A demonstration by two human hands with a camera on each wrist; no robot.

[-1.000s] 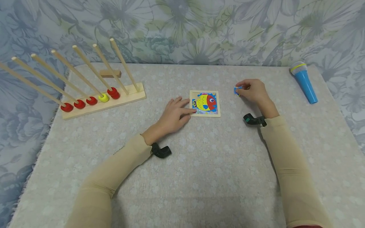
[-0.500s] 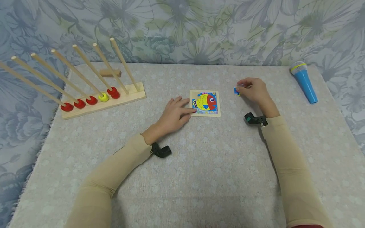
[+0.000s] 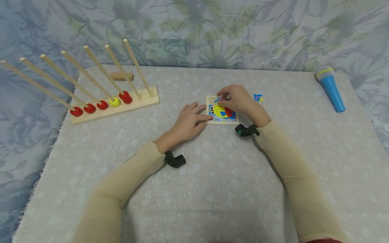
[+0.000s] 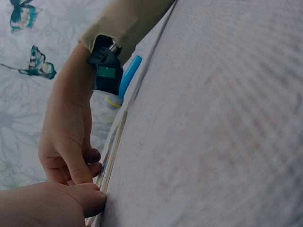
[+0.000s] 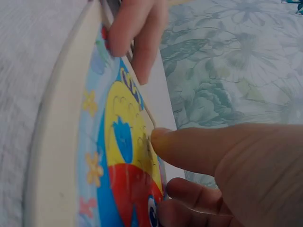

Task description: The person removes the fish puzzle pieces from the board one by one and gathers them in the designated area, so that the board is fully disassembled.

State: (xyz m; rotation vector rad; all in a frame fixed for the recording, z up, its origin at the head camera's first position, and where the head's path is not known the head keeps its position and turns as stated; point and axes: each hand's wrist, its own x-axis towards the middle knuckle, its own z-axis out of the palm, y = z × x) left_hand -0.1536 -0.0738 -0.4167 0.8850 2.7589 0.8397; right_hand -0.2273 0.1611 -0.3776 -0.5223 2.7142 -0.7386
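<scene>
My head camera looks down from up high, over the worktop [image 3: 212,182]. My left wrist camera sits low and tipped, facing the right hand [image 4: 66,135]. My right wrist camera looks very close across the fish puzzle [image 5: 116,104] toward the left hand [image 5: 142,33]. All three share the puzzle.

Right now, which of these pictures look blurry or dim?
Head view: evenly lit, fairly clear, with a faint shadow beside the left sleeve; left wrist view: dimmer, the tablecloth looking smeared; right wrist view: fish puzzle readable, right hand soft-edged.
</scene>
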